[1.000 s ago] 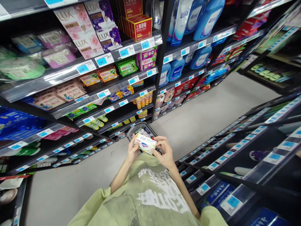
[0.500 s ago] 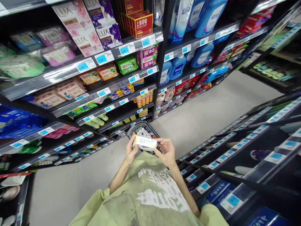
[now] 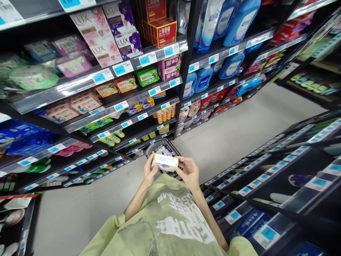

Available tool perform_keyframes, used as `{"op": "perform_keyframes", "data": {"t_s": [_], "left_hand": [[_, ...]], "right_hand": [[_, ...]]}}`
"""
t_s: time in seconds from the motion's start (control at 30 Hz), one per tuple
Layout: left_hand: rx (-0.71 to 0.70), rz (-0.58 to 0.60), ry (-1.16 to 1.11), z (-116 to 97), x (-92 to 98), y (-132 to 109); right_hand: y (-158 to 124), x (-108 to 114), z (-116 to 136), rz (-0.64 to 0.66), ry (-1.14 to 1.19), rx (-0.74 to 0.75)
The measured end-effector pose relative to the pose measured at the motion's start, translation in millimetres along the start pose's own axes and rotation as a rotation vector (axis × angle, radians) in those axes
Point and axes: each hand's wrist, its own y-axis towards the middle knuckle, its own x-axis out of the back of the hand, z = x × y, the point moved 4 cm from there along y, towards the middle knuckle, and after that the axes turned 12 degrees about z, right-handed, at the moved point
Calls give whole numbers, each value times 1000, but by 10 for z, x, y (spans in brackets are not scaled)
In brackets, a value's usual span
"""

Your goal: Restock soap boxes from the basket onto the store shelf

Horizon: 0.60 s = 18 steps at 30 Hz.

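Observation:
A small white soap box (image 3: 165,162) with yellow and blue print is held level in front of my body. My left hand (image 3: 150,171) grips its left end, thumb on the front and fingers behind. My right hand (image 3: 189,171) closes on the right end with thumb and fingertips. Just beyond the box, low down, is a dark shopping basket (image 3: 153,145) with several printed packs (image 3: 164,149) in it. My hands and the box hide its near part.
Shelves of boxed soap (image 3: 105,49), red boxes (image 3: 166,32) and blue bottles (image 3: 204,79) rise ahead. A lower shelf unit with price tags (image 3: 266,233) runs close on my right. Grey floor (image 3: 226,129) stretches along the aisle to the right.
The view has shifted slightly, so the shelves appear a little lower and further right. Both hands keep their hold on the box, which is tilted slightly differently.

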Motion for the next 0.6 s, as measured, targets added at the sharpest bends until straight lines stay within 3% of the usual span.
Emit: {"op": "perform_keyframes", "data": {"t_s": [0.2, 0.3, 0.43, 0.6], "left_hand": [[-78, 47, 112, -205, -111, 30], [-109, 8, 154, -271, -156, 31], [-83, -41, 199, -251, -178, 35], [-19, 6, 189, -278, -184, 92]], "right_hand": [[4, 33, -46, -84, -62, -30], [6, 40, -96, -143, -64, -73], [14, 48, -161, -182, -62, -131], [18, 83, -228, -187, -92, -180]]}}
